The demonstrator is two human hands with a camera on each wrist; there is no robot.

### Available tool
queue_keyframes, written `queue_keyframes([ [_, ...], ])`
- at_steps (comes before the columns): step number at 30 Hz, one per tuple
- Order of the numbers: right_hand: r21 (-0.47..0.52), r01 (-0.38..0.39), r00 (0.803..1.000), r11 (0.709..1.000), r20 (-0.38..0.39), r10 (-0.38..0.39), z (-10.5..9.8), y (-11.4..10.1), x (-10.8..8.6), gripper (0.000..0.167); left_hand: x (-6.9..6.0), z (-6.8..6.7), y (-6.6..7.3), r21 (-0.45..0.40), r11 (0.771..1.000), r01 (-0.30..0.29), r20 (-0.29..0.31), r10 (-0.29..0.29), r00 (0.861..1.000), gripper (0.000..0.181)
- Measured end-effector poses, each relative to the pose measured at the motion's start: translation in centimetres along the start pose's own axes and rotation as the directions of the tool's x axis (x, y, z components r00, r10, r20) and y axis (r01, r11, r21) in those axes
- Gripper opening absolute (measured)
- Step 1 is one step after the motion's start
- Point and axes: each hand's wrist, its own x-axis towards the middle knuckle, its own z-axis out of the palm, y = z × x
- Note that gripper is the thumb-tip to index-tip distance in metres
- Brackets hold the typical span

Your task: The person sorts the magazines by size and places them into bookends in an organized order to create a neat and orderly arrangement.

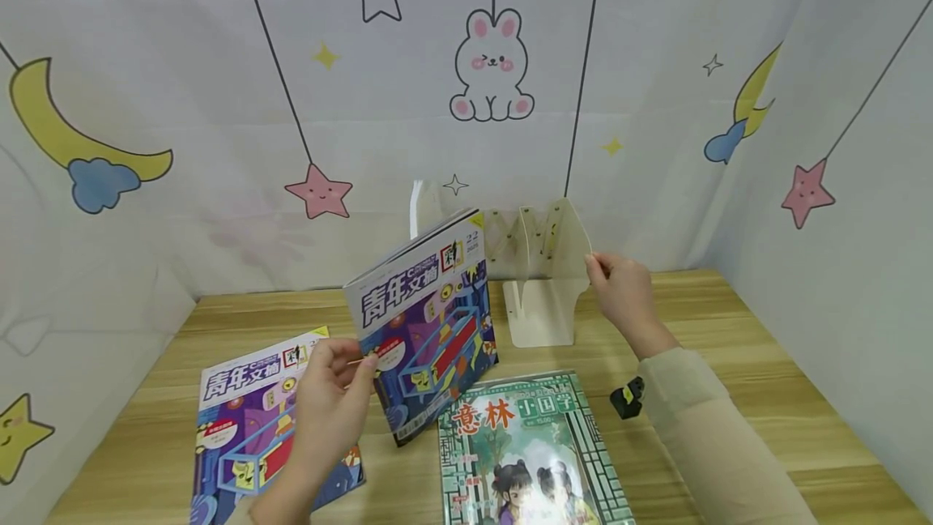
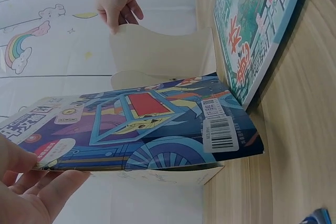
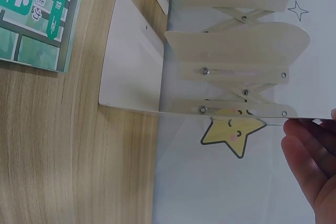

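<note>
My left hand (image 1: 337, 395) pinches the left edge of a purple-blue magazine (image 1: 437, 322), held upright and tilted. The magazine stands before the left part of a cream-coloured expandable bookend (image 1: 539, 314) and hides some of it. In the left wrist view, the thumb lies on the cover (image 2: 147, 119) and fingers are under it. At the bookend's right end panel (image 1: 572, 253), my right hand (image 1: 623, 294) pinches the upper edge between thumb and fingers. The right wrist view shows the bookend's upright dividers (image 3: 236, 45), its crossed metal links and its flat base plate (image 3: 131, 56).
A second copy of the purple-blue magazine (image 1: 248, 420) lies flat at the left. A green magazine (image 1: 532, 452) lies at front centre. Near the right forearm sits a small black object (image 1: 627, 398). A patterned cloth (image 1: 408, 87) hangs behind the wooden table (image 1: 729, 330).
</note>
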Motion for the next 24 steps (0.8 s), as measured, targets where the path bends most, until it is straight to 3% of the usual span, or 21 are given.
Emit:
queue_keyframes([
  [12,0.008,-0.015,1.0,1.0,0.018,0.015,-0.1,-0.1,-0.1,0.033,-0.2,0.8,0.1,-0.019,1.0,-0.008,-0.022,0.007,1.0,0.016],
  [24,0.001,0.015,1.0,1.0,-0.014,-0.015,0.1,-0.1,0.1,0.032,-0.2,2.0,-0.1,-0.063,0.996,-0.064,-0.033,0.062,0.997,0.015],
])
